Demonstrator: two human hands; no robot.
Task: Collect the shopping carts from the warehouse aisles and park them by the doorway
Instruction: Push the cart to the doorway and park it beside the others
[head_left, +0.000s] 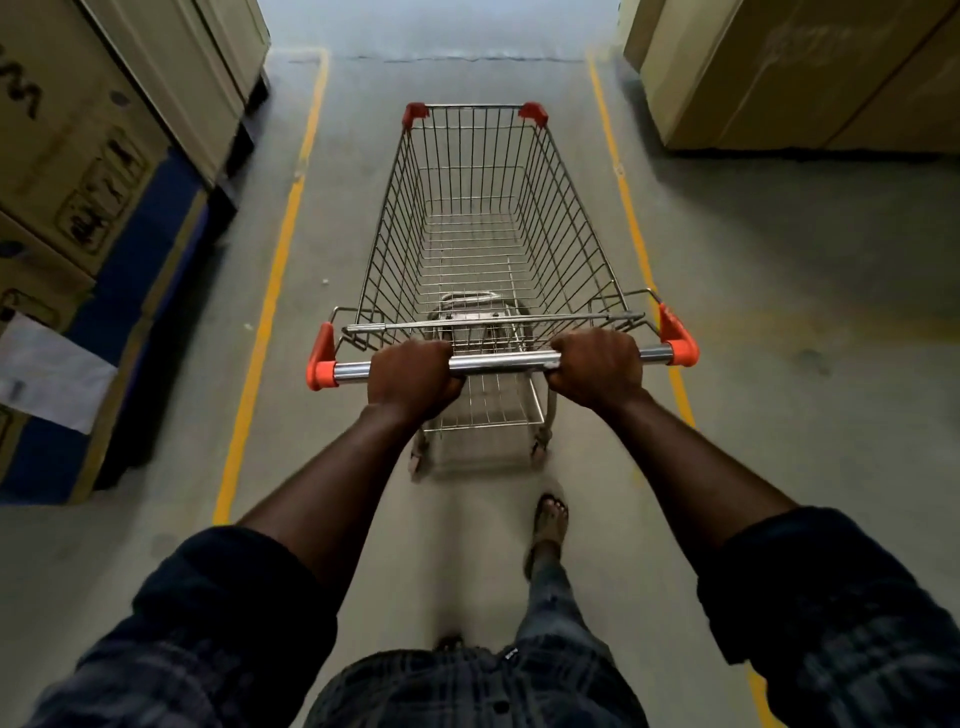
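An empty wire shopping cart (478, 171) with orange corner caps stands in front of me in the aisle, pointing away. Its chrome handle bar (501, 362) runs across the middle of the view. My left hand (413, 376) grips the bar left of centre, fingers curled over it. My right hand (597, 366) grips the bar right of centre in the same way. One of my feet (550, 517) steps forward behind the cart.
Yellow floor lines (280, 249) mark both sides of the grey concrete aisle. Stacked cardboard boxes (67, 156) on blue pallets crowd the left side. Large cartons (789, 78) stand at the right. A cross aisle with bright floor lies ahead.
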